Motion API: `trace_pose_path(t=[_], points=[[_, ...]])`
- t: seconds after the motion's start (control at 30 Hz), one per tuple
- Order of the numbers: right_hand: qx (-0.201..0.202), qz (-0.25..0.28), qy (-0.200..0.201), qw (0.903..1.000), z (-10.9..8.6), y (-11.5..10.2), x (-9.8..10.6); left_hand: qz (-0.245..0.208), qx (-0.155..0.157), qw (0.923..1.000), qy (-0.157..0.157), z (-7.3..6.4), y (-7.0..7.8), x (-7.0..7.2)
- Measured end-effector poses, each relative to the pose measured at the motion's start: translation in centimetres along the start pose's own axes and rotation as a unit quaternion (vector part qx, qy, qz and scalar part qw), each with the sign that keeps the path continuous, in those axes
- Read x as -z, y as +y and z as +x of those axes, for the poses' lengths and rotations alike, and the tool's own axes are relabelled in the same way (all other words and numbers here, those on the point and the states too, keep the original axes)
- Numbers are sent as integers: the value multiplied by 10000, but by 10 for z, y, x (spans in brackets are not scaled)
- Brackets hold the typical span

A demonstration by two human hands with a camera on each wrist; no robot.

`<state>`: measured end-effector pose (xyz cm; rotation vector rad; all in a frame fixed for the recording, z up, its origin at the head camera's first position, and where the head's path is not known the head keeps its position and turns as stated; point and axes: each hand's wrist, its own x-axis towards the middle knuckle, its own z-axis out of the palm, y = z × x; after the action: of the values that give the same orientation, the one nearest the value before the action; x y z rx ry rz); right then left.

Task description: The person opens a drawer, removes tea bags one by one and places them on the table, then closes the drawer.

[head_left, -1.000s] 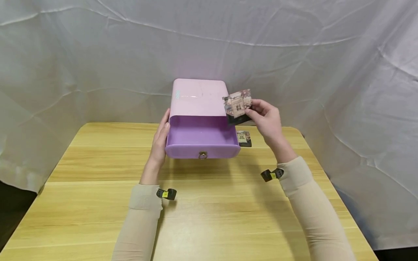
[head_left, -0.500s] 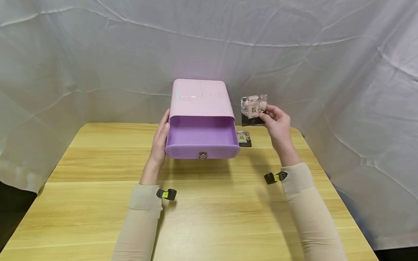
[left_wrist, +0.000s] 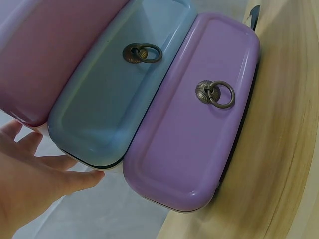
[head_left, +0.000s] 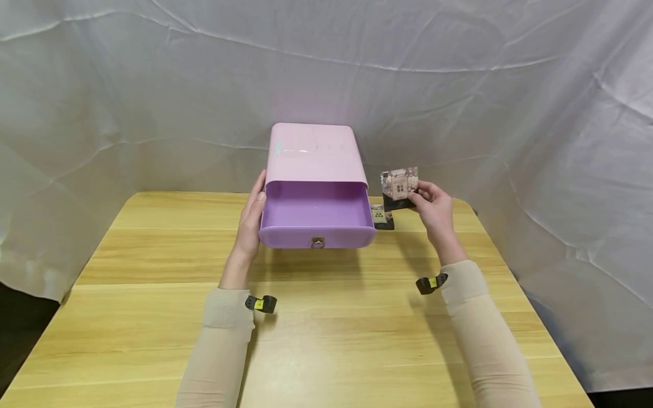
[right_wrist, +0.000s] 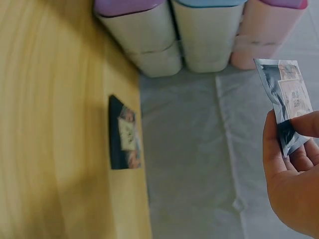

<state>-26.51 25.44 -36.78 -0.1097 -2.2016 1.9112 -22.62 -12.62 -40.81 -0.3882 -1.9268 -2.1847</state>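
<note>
Table (head_left: pixel 326 340): right hand (head_left: pixel 435 212) pinches sachet (head_left: pixel 399 186), left hand (head_left: pixel 249 221) touches drawer unit (head_left: pixel 317 161).

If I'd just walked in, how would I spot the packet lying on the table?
Look for the drawer unit toward the far edge of the wooden table. On the tabletop by its right side is a flat packet with a yellowish label. It lies on the wood, whereas the other packet is held in the air by the right hand.
</note>
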Motion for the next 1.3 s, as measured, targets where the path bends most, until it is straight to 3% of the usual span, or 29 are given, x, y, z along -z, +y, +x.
trace_pose_path(t=[0.57, 1.07, 1.3], points=[[-465, -582, 85, 9972, 14, 35, 11, 41, 8, 10000, -11, -2, 1, 1], [-1052, -649, 469, 9912, 37, 64, 21, 101, -2, 9999, -10, -1, 0, 2], [-1359, -1287, 506, 9810, 46, 75, 25, 78, -45, 10000, -4, -1, 0, 3]])
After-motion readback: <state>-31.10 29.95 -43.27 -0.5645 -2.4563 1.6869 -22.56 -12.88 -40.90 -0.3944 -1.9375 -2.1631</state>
